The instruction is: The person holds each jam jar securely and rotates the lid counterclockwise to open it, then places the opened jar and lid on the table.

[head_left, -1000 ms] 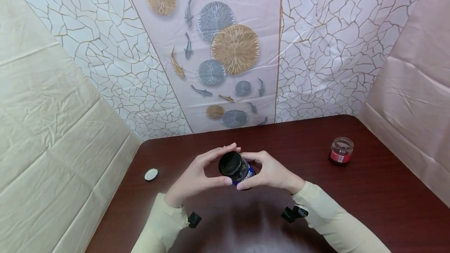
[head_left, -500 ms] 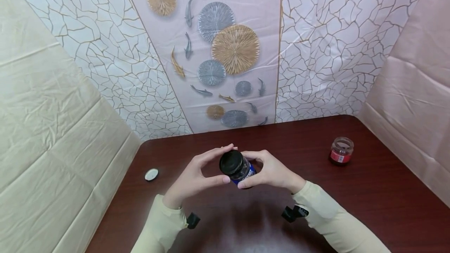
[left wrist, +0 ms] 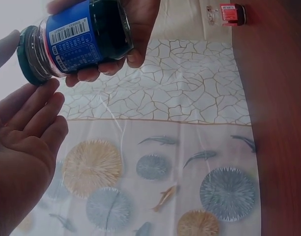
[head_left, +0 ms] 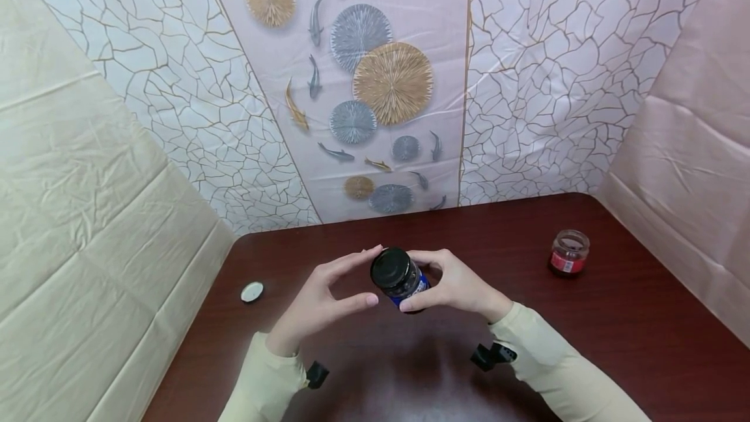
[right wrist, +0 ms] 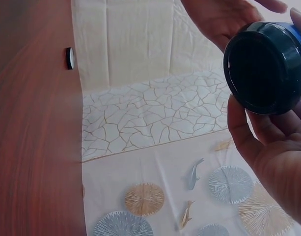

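Held above the table in the middle of the head view is a glass jar (head_left: pixel 412 288) with a blue label and a dark lid (head_left: pixel 390 268), tilted so the lid faces up and left. My right hand (head_left: pixel 457 286) grips its body, thumb on the near side. Beside the lid is my left hand (head_left: pixel 322 298), thumb and fingers spread apart, fingertips right at the lid's far edge. The left wrist view shows the label's barcode (left wrist: pixel 70 32) and the left fingers (left wrist: pixel 40 105) stretched out under the lid. The jar's dark base (right wrist: pixel 260 71) fills the right wrist view's upper right.
An uncapped glass jar (head_left: pixel 569 254) with a red label and dark contents stands at the table's right. A loose round lid (head_left: pixel 252 292), white side up, lies at the left. Patterned cloth (head_left: pixel 375 148) hangs behind the dark red table (head_left: pixel 492 226).
My left hand has drawn back leftward from the lid, its thumb now apart from it. The jar has shifted slightly right and up in my right hand.
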